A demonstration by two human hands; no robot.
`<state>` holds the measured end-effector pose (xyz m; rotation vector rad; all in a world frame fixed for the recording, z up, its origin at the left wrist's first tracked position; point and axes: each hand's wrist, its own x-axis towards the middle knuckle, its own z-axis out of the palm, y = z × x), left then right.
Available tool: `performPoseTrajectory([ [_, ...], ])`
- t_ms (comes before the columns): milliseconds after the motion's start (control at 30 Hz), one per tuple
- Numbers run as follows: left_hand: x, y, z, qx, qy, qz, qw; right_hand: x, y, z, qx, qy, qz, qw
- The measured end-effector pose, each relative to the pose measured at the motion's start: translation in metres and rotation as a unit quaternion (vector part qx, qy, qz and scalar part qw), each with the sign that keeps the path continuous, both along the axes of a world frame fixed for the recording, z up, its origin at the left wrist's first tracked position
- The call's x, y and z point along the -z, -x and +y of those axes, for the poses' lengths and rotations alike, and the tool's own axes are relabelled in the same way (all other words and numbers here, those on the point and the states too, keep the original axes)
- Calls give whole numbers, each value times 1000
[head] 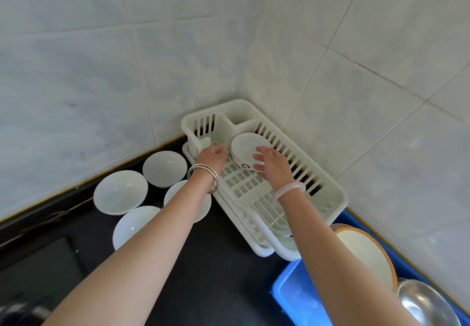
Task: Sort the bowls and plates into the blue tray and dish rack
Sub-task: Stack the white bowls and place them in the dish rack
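Note:
A cream plastic dish rack (pixel 328 193) stands in the tiled corner. One white bowl (pixel 244 145) leans on its side inside the rack's far end. My right hand (pixel 273 165) hovers just in front of that bowl, fingers spread, touching or nearly touching it. My left hand (pixel 212 156) reaches over the rack's left rim with curled fingers; whether it holds anything is unclear. Several white bowls (pixel 120 190) sit on the dark counter to the left. A blue tray (pixel 292 292) lies at the lower right, holding a plate with a brown rim (pixel 366 257) and a metal bowl (pixel 427 302).
Pale tiled walls close in the corner behind and right of the rack. The dark counter (pixel 223 262) runs to the left, with a sunken dark area (pixel 38 274) at the lower left. Bangles sit on both wrists.

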<state>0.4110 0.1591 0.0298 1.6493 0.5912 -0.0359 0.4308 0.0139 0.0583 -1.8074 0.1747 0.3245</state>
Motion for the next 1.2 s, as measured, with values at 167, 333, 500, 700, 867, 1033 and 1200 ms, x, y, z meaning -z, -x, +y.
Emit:
performPoseTrajectory([
  [167,-14,80,22,-18,-33,-31,999,2,64,36,-79,2,16,997],
  [333,3,155,48,-97,-68,10,993,48,107,64,-126,73,100,984],
  [500,43,200,70,-189,-143,84,968,85,118,78,-110,194,111,968],
  [700,75,219,86,-235,-103,109,960,101,107,89,-68,218,123,966],
  [867,87,223,90,-245,-6,91,965,104,101,94,2,94,189,977],
  [1033,94,224,93,-259,63,68,961,99,106,92,54,37,159,985],
  [1200,100,227,96,-275,137,47,951,82,117,92,46,10,121,992],
])
